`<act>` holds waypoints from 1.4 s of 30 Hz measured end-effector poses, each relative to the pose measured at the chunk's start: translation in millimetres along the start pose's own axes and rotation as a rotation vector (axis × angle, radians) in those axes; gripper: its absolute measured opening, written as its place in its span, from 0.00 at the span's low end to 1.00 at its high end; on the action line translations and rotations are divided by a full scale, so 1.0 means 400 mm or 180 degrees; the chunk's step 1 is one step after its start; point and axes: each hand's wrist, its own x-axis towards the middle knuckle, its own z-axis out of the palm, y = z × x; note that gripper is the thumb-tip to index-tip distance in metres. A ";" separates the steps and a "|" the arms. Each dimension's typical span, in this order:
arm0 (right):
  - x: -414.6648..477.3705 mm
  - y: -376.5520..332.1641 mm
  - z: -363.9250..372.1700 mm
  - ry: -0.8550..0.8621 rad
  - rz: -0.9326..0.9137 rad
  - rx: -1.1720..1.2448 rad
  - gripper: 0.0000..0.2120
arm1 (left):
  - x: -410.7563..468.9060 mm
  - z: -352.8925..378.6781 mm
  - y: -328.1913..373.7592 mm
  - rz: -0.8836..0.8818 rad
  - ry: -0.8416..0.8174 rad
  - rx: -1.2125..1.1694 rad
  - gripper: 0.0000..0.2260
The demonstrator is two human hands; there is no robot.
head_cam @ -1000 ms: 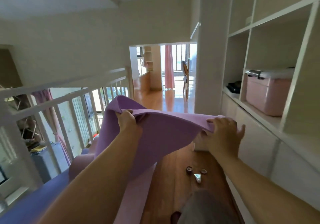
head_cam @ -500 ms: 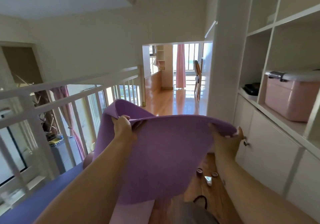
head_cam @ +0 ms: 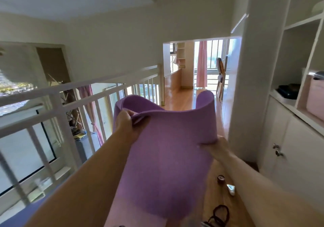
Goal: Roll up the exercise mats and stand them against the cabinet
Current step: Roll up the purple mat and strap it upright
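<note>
Raised higher than before: left hand (head_cam: 125, 119) pinches the upper-left edge of the purple foam exercise mat (head_cam: 166, 160), top edge curling over. Right hand (head_cam: 218, 147) grips its right edge, fingers mostly hidden. Mat hangs left of the white wooden cabinet (head_cam: 289, 139).

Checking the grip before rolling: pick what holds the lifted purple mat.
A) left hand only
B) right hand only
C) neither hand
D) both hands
D: the left hand pinches the purple mat near its top edge, and the right hand grips its right edge.
</note>
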 end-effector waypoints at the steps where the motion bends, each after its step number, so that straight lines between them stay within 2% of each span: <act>1: 0.015 -0.020 -0.006 0.0126 -0.0115 0.0102 0.17 | 0.010 0.004 0.012 0.0002 -0.0065 0.0098 0.17; 4: 0.059 -0.105 -0.042 0.0733 -0.0586 -0.0111 0.05 | 0.061 0.012 0.051 0.0052 -0.0151 0.0980 0.25; 5: 0.073 -0.139 -0.058 0.0995 -0.0749 -0.0239 0.04 | 0.078 0.015 0.061 0.0042 -0.0183 0.1321 0.25; 8: 0.119 -0.248 -0.108 0.1770 -0.1250 -0.0324 0.10 | 0.117 0.040 0.073 0.0025 -0.0334 0.1851 0.23; 10: 0.130 -0.320 -0.148 0.2271 -0.1826 -0.0275 0.08 | 0.133 0.080 0.080 0.0168 -0.0514 0.1852 0.24; 13: 0.111 -0.415 -0.211 0.2972 -0.2518 -0.0177 0.06 | 0.169 0.138 0.107 0.0398 -0.0691 0.1448 0.32; 15: 0.116 -0.446 -0.241 0.3167 -0.3013 -0.0327 0.07 | 0.204 0.146 0.124 0.0477 -0.0874 0.1216 0.39; 18: 0.132 -0.440 -0.248 0.3064 -0.3671 -0.0619 0.08 | 0.237 0.107 0.116 0.0502 -0.1032 0.1296 0.41; 21: 0.123 -0.374 -0.191 0.2645 -0.4137 -0.1030 0.09 | 0.246 -0.005 0.058 0.0165 -0.0714 0.1864 0.31; 24: 0.118 -0.241 -0.085 0.1523 -0.3844 -0.1330 0.09 | 0.233 -0.151 -0.014 -0.0565 -0.0285 0.2802 0.19; 27: 0.094 -0.116 0.014 0.0958 -0.3661 -0.1656 0.10 | 0.178 -0.252 -0.010 -0.1033 0.0023 0.4148 0.07; 28: 0.076 -0.093 0.044 0.0812 -0.3682 -0.1795 0.10 | 0.159 -0.271 0.011 -0.1112 0.0064 0.4725 0.08; 29: 0.066 -0.077 0.073 0.0667 -0.3743 -0.1874 0.11 | 0.149 -0.288 0.037 -0.1096 0.0048 0.5224 0.15; 31: 0.039 -0.067 0.127 0.0421 -0.3959 -0.1984 0.11 | 0.132 -0.296 0.093 -0.0685 -0.0182 0.5790 0.23; 33: 0.013 -0.063 0.183 0.0171 -0.4085 -0.2152 0.10 | 0.113 -0.270 0.137 -0.0152 -0.0441 0.5573 0.22; 34: 0.005 -0.058 0.211 0.0070 -0.4100 -0.2224 0.09 | 0.091 -0.244 0.143 -0.0102 -0.0671 0.5360 0.21; 36: -0.012 -0.052 0.256 -0.0110 -0.4063 -0.2324 0.15 | 0.048 -0.181 0.121 -0.0186 -0.1346 0.5525 0.22; 39: -0.023 -0.057 0.290 -0.0145 -0.4033 -0.2487 0.18 | 0.006 -0.116 -0.004 -0.0509 -0.2248 0.6559 0.29; 41: -0.024 -0.059 0.290 -0.0084 -0.4072 -0.2503 0.17 | 0.002 -0.115 -0.095 -0.0611 -0.2350 0.6901 0.29; 42: -0.025 -0.055 0.285 -0.0090 -0.4062 -0.2444 0.17 | 0.000 -0.119 -0.126 -0.0528 -0.2343 0.6897 0.26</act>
